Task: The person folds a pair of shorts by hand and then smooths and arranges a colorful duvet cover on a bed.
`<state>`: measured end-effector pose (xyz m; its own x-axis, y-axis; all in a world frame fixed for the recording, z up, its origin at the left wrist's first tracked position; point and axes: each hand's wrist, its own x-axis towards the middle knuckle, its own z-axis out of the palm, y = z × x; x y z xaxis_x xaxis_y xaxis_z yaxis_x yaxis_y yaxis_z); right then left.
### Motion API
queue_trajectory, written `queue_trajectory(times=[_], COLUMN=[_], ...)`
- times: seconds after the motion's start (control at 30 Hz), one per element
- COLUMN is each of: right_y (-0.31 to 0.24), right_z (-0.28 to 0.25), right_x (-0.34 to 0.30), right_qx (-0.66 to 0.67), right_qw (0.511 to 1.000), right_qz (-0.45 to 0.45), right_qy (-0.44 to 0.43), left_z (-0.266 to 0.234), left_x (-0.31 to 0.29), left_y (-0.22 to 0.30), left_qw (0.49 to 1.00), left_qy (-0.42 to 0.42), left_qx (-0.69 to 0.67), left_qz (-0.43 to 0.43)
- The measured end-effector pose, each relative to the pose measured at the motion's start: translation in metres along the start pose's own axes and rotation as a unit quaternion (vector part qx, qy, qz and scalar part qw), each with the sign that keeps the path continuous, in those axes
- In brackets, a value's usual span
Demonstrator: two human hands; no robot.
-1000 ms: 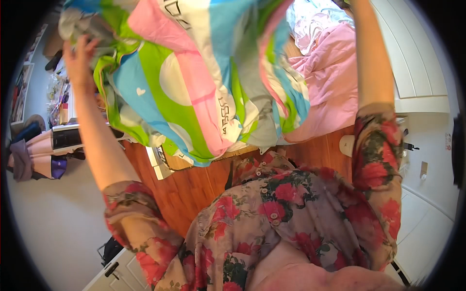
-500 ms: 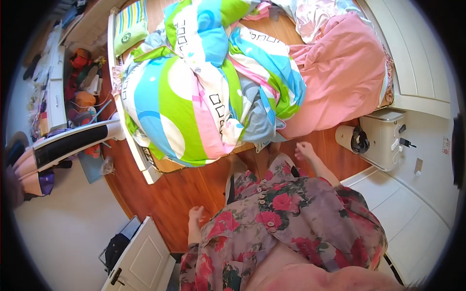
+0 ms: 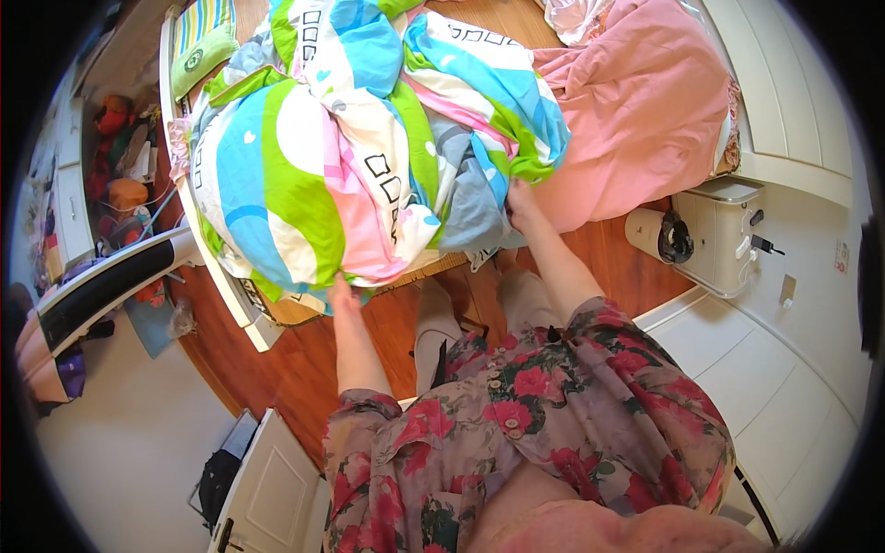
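Observation:
A bulky quilt (image 3: 300,203) in white, green, blue and pink lies bunched up on the bed, its near edge along the bed's front. My left hand (image 3: 343,295) is at the quilt's near left edge, closed on the cloth, with its fingertips partly hidden by the fabric. Farther right, my right hand (image 3: 523,206) grips the quilt beside its grey-blue folds, close to the pink bedding. That pink cover (image 3: 636,120) spreads over the right side of the bed.
A striped green pillow (image 3: 205,46) rests at the far left corner of the bed. A white bin (image 3: 645,235) with a black bag stands beside a white cabinet (image 3: 719,235) on the right. A white door (image 3: 267,484) stands at lower left, above reddish wooden flooring (image 3: 249,378).
Both hands have moved forward from in front of my body to the quilt's near edge and taken hold of it. My view has shifted slightly, and the bed sits higher in it.

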<state>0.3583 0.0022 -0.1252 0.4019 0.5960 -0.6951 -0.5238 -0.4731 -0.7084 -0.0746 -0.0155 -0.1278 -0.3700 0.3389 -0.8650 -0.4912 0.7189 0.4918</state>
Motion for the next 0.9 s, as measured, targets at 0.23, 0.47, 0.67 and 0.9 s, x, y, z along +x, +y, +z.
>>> queue_trajectory(times=[0.23,0.47,0.67,0.9], right_y=[-0.302,-0.493,-0.403,-0.059], right_z=[-0.131,-0.2,-0.175,-0.097], right_x=[-0.052,-0.132,-0.025,-0.06], right_qx=[0.044,-0.007,-0.325,-0.631], right_qw=[0.901,0.83,0.752,0.65], right_qz=[-0.43,-0.549,-0.507,-0.411], right_qy=[-0.015,0.099,0.267,-0.103], left_z=[-0.076,-0.102,-0.055,-0.063], left_x=[-0.061,-0.16,-0.11,-0.088], left_y=[0.186,0.414,0.404,0.006], left_qw=[0.969,0.896,0.556,0.638], left_qy=[0.013,-0.093,0.168,-0.23], left_qx=[-0.119,-0.175,0.459,0.641], left_qz=[0.217,0.396,0.672,0.36])
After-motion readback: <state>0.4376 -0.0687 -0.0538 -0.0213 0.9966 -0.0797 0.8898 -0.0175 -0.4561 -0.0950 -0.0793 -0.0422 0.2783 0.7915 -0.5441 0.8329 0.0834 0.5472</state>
